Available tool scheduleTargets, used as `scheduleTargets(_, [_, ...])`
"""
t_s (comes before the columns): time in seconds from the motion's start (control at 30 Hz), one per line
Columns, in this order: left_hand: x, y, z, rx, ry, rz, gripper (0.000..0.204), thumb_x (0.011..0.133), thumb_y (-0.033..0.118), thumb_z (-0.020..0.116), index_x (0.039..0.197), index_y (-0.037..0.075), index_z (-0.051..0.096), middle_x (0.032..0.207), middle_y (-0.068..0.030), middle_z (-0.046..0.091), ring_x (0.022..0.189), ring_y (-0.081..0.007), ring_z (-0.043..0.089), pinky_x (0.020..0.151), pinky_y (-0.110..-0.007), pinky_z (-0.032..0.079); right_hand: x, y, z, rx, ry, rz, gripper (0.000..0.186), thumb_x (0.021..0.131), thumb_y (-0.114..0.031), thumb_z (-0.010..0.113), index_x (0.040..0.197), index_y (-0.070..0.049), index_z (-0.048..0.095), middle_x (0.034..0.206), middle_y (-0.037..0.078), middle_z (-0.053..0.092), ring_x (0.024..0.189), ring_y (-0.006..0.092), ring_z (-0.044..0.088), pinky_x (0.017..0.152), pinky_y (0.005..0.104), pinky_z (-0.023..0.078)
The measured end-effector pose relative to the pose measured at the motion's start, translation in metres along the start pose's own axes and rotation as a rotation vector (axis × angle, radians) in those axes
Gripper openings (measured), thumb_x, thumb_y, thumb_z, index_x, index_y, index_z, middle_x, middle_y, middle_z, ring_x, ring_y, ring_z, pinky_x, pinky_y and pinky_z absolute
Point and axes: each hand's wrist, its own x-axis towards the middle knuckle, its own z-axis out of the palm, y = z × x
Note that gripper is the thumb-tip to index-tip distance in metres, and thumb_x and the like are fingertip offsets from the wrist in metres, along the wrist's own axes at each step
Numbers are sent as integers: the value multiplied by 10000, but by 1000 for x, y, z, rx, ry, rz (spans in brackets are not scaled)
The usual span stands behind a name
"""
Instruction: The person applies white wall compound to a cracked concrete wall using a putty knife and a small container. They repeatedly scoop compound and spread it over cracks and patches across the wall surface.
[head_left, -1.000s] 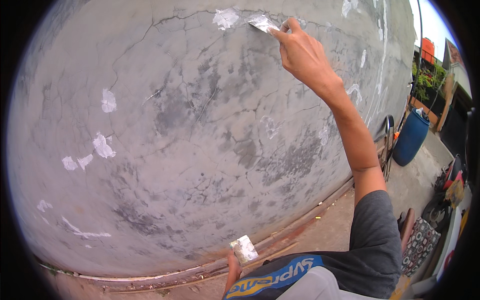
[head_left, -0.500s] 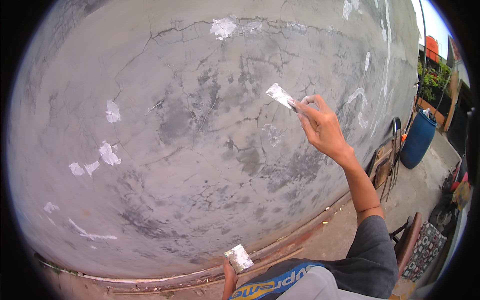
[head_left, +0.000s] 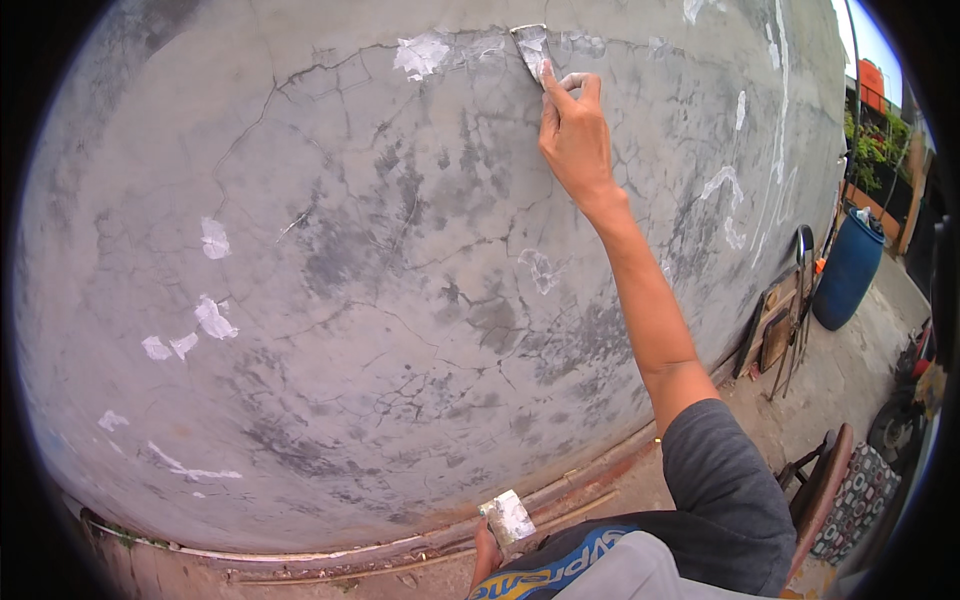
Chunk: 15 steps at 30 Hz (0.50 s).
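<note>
My right hand [head_left: 576, 145] grips a putty knife [head_left: 530, 50] smeared with white filler, its blade at a long crack high on the cracked grey wall [head_left: 390, 260]. A thick white patch [head_left: 420, 57] lies just left of the blade, with thinner smears along the crack. My left hand [head_left: 487, 545] is low, near the bottom of the view, holding a small flat plate [head_left: 508, 517] coated with white filler. Other white patches [head_left: 215, 318] dot the wall's left and right parts.
At the right stand a blue plastic barrel [head_left: 847, 270], leaning boards with a metal frame [head_left: 775, 330], a chair [head_left: 820, 490] with patterned fabric [head_left: 848, 500], and a motorbike [head_left: 892, 430]. A concrete ledge [head_left: 350, 555] runs along the wall's foot; beyond are plants and an orange tank [head_left: 871, 85].
My right hand dropped from the upper crack to mid-wall half a second ago and has now risen to it again, the knife more upright. My left hand has shifted slightly with the plate.
</note>
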Motion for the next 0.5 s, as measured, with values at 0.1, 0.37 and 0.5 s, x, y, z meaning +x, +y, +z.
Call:
scheduleTargets(0.1, [-10, 3, -13, -31, 9, 58, 419, 956, 341, 404, 1178, 21, 556, 1117, -118, 628, 963, -260, 635, 863, -394, 508, -13, -8, -15, -100, -134, 56, 330, 884, -21, 545, 1204, -60, 614, 970, 136, 496, 658, 250, 540, 624, 345, 464])
scheduleTargets(0.37, [13, 21, -30, 24, -16, 183, 403, 951, 303, 401, 1175, 6, 556, 1138, -120, 619, 998, -248, 622, 883, -376, 496, 42, -24, -75, -127, -242, -77, 299, 862, -48, 525, 1132, -44, 655, 830, 153, 555, 778, 300, 543, 727, 373, 461])
scheduleTargets(0.5, [24, 23, -22, 9, -62, 135, 396, 945, 286, 396, 1168, 0, 556, 1126, -121, 625, 978, -248, 632, 872, -373, 505, 52, -21, -62, -228, -283, -120, 314, 860, -59, 513, 1145, -36, 646, 827, 163, 560, 796, 310, 542, 727, 385, 456])
